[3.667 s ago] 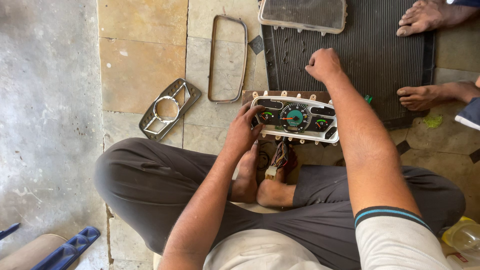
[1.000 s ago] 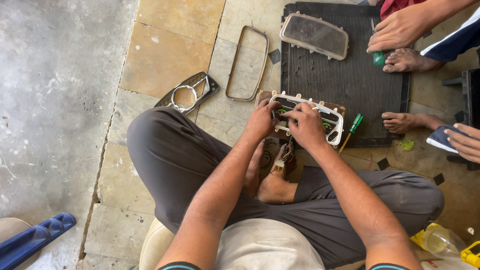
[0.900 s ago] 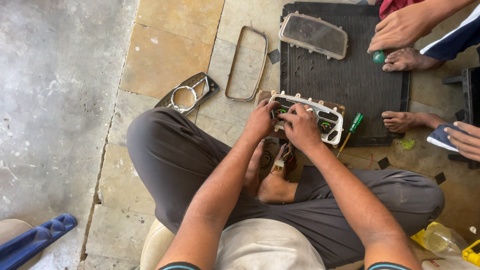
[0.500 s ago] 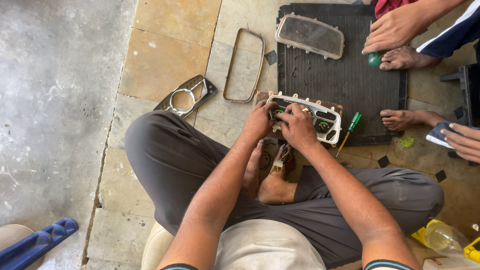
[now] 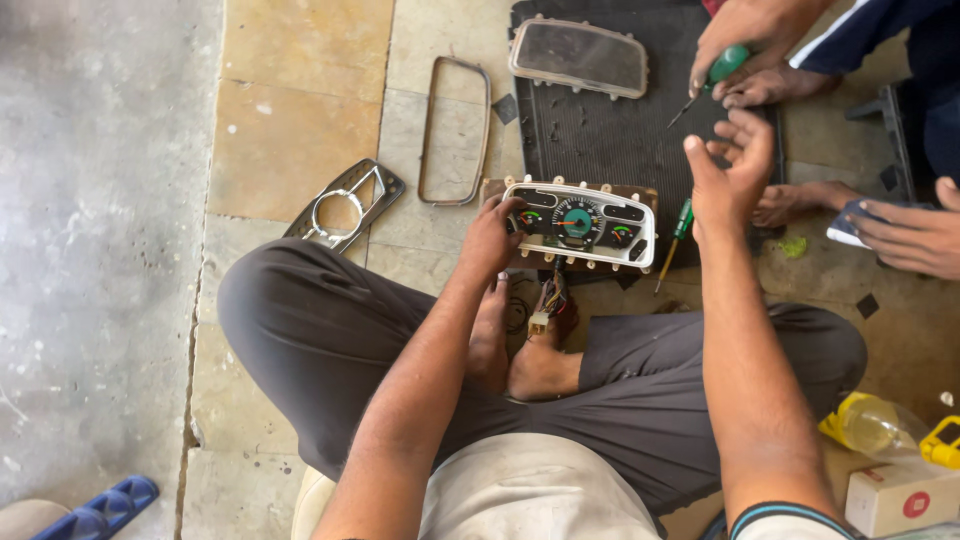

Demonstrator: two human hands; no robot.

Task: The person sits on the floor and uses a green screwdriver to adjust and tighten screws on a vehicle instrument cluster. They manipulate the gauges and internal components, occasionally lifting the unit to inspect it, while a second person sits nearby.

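Left hand [image 5: 490, 235]: closed on the left end of the gauge cluster [image 5: 580, 222], fingers curled over its rim, steadying it.
Right hand [image 5: 730, 175]: lifted off the work, palm up, fingers spread apart, holding nothing; just beside a co-worker's hand [image 5: 745, 35] that grips a green-handled screwdriver [image 5: 725, 65], tip pointing down at the mat.
Gauge cluster: face up, resting on a brown board [image 5: 495, 188] at the near edge of the black ribbed mat [image 5: 600, 140], right in front of the crossed feet; loose wires with a plug [image 5: 545, 310] trailing below it.
Step in hand: probably a pause in stripping or rebuilding the cluster, one hand bracing it, the other free between tools.
Next move calls for: a tool in the free hand, likely; a second green screwdriver [image 5: 675, 235] lying just beside the cluster's right end, near enough for a short reach; a firm left-hand hold to stop the cluster sliding off the board.
Edges: clear lens cover [image 5: 580, 57] at the mat's far edge; thin frame [image 5: 455, 130] and metal bracket [image 5: 345, 205] on the tiles to the left, well apart from the cluster.
Open room: bare tile left of the knee; crowded on the right, with the co-worker's foot [image 5: 790, 205] and another hand [image 5: 915, 235] close by.
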